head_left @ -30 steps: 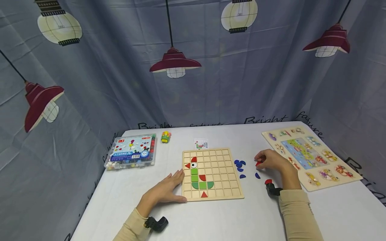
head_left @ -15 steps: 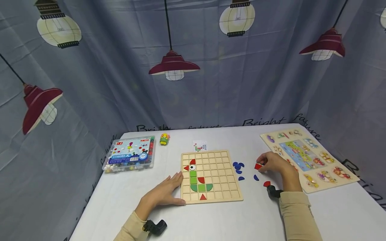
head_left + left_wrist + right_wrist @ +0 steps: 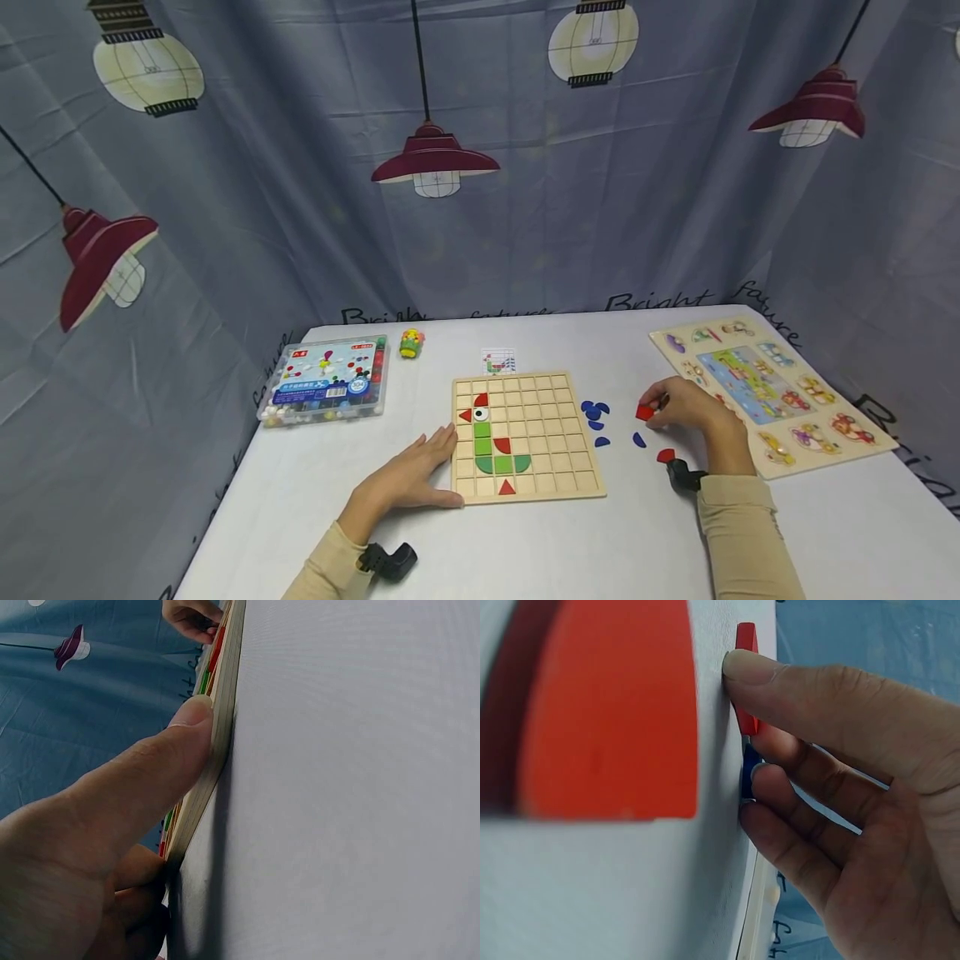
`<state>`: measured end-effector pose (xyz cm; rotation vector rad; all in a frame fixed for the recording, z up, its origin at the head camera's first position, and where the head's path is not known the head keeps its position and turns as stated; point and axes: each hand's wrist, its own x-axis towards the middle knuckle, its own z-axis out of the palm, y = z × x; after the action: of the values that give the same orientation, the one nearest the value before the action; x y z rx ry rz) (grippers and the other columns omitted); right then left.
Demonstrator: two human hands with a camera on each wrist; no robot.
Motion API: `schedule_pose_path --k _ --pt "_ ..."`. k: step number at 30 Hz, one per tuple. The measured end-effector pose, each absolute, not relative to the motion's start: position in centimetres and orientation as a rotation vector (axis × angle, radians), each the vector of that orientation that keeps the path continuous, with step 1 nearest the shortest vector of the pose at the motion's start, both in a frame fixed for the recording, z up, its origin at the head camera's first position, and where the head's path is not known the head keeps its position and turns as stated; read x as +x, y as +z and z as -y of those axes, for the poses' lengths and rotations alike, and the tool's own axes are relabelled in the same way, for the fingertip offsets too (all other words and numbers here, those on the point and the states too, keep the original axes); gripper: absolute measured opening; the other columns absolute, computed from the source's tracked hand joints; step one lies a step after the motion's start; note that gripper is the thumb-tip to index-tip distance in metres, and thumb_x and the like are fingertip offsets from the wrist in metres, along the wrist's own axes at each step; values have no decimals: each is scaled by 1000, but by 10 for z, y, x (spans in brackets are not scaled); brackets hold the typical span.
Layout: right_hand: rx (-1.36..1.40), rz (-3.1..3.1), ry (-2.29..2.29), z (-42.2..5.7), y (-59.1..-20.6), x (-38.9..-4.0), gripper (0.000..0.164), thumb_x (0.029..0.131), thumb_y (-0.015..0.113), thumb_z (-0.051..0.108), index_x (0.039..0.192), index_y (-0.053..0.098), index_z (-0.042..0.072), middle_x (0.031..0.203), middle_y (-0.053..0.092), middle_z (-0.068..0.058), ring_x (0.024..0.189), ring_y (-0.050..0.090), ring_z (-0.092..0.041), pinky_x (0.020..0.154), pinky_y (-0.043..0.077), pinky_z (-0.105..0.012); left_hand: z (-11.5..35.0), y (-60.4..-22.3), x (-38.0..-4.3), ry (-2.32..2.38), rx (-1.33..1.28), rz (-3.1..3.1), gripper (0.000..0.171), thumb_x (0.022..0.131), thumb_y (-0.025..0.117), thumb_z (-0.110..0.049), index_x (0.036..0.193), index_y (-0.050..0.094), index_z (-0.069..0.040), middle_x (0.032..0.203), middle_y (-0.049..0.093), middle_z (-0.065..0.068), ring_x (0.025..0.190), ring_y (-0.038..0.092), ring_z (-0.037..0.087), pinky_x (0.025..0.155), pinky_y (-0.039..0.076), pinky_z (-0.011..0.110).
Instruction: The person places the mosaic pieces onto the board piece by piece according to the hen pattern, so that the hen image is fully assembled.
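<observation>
The right hand (image 3: 681,406) pinches a flat red piece (image 3: 643,412) between thumb and fingers, to the right of the square, pale wooden grid board (image 3: 551,433); a curved blue piece (image 3: 639,440) and a rounded red piece (image 3: 666,455) lie near it on the white worktop (image 3: 540,550). The left hand (image 3: 412,477), fingers extended, touches the board's left side, its thumb at the near corner.

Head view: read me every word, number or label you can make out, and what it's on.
"Bright": on the backdrop, twice beyond the table's far edge.
"fature", as it reads: backdrop, right of each "Bright".
Other lettering on the backdrop's sides: not fully readable.
Clear plastic box: label print too small to read.
Grid board and small card: no readable text.
</observation>
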<state>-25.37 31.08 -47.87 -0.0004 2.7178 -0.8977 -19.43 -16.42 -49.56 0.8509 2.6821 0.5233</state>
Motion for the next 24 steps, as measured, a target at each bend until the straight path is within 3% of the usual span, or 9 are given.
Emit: schedule_pose_path --k 24 --pt "-14 -2718 -950 -309 -482 -259 37 71 84 15 105 72 4 94 66 -8 86 54 -21 71 48 -26 164 -494 -195 537 823 -2662 107 77 69 -64 153 26 -3 163 17 11 152 18 26 125 17 45"
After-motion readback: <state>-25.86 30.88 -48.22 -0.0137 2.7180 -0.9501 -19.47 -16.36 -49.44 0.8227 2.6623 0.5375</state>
